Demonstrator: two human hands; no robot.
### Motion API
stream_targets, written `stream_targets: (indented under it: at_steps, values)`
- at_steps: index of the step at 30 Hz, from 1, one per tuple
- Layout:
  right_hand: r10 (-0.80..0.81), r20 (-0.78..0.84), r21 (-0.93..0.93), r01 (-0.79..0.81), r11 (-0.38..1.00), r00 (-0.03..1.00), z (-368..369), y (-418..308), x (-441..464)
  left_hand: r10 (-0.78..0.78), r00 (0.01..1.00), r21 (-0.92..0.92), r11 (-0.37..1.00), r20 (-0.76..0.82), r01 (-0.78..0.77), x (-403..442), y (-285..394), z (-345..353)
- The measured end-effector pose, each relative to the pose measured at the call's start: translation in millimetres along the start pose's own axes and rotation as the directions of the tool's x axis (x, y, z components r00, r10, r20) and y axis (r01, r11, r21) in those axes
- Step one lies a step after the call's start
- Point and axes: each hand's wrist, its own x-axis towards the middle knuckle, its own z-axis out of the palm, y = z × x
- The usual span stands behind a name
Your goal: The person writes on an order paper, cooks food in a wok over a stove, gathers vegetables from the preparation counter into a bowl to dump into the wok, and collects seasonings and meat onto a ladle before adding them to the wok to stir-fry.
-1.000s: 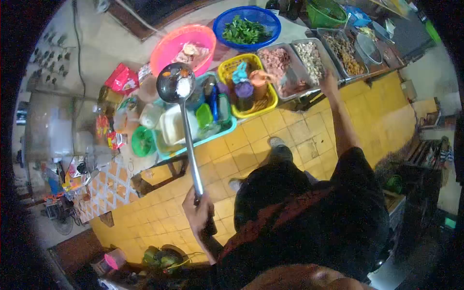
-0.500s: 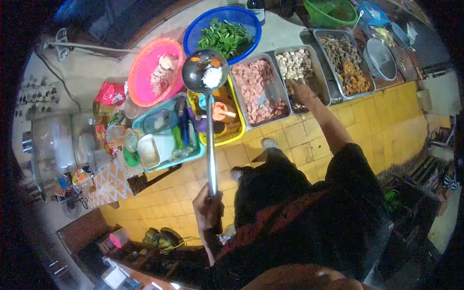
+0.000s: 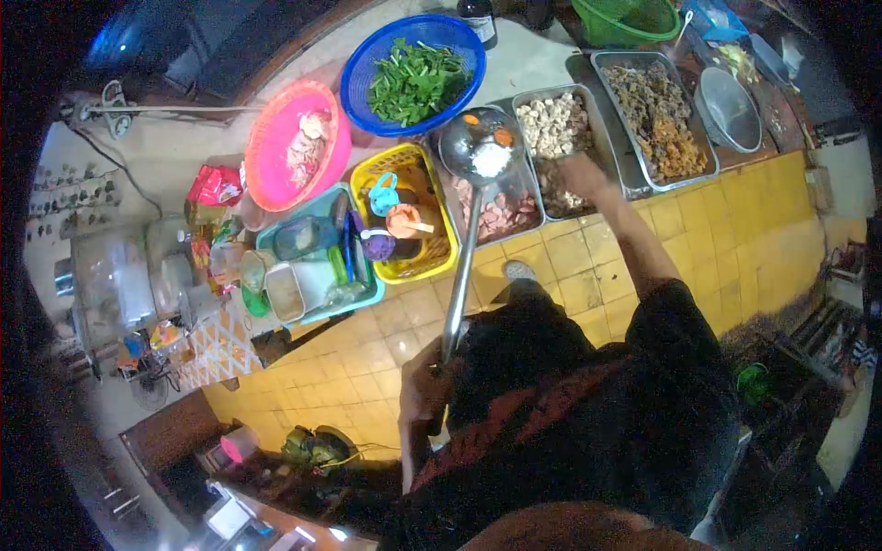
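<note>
My left hand [image 3: 424,390] is wrapped round the long handle of a metal ladle [image 3: 471,243]. White powder and orange and dark seasonings lie in the ladle's bowl, which hangs over a metal tray of pink sliced meat [image 3: 507,213] and covers much of it. My right hand [image 3: 581,181] reaches into the neighbouring metal tray, which holds pale chopped pieces [image 3: 551,119] and darker brown ones. Its fingers are blurred and partly lost against the food, so their grip is unclear.
Left of the meat stand a yellow basket [image 3: 447,253] with coloured scoops and a teal bin [image 3: 375,294] of containers. Behind are a pink basket [image 3: 335,151] and a blue basket of greens [image 3: 418,83]. To the right, another tray [image 3: 657,119] and a metal bowl [image 3: 729,108].
The ladle has swung right, from over the yellow basket to over the meat tray, with my left hand moving right too. My right hand stays at the same tray.
</note>
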Motion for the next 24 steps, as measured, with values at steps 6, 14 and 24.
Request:
stream_targets:
  at_steps: [6, 14, 24]
  values:
    - [0.449, -0.081, 0.254, -0.417, 0.872, 0.890, -25.9, 16.7, 29.2, -0.067, 0.998, -0.004, 0.998, -0.016, 0.066, -9.6, 20.5, 11.8]
    - [0.531, -0.186, 0.205, -0.496, 0.844, 0.826, 8.2, 7.9, 59.3, -0.105, 0.994, -0.013, 0.994, -0.005, 0.105, -5.7, 9.3, 14.2]
    - [0.076, -0.228, 0.116, -0.051, 0.992, 0.971, 34.8, 37.0, 59.4, -0.003, 1.000, 0.070, 0.998, 0.017, 0.002, 2.4, 22.7, 20.6]
